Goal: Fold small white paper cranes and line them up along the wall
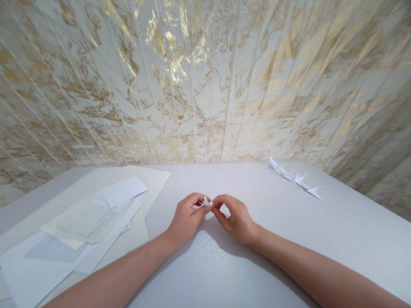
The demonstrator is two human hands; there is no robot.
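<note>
Near the middle of the view, a small folded white paper piece (207, 202) is held between both hands above the table. My left hand (190, 216) pinches it from the left, thumb and fingers closed on it. From the right, my right hand (234, 218) grips its edge between thumb and forefinger. The fingertips hide part of the paper, so its full shape is not visible.
A white table (257, 188) lies under the hands. On the left are overlapping loose paper sheets (90, 220), some with writing. A row of folded paper figures (293, 177) stands at the back right. Behind the table hangs a gold-patterned white curtain (212, 98).
</note>
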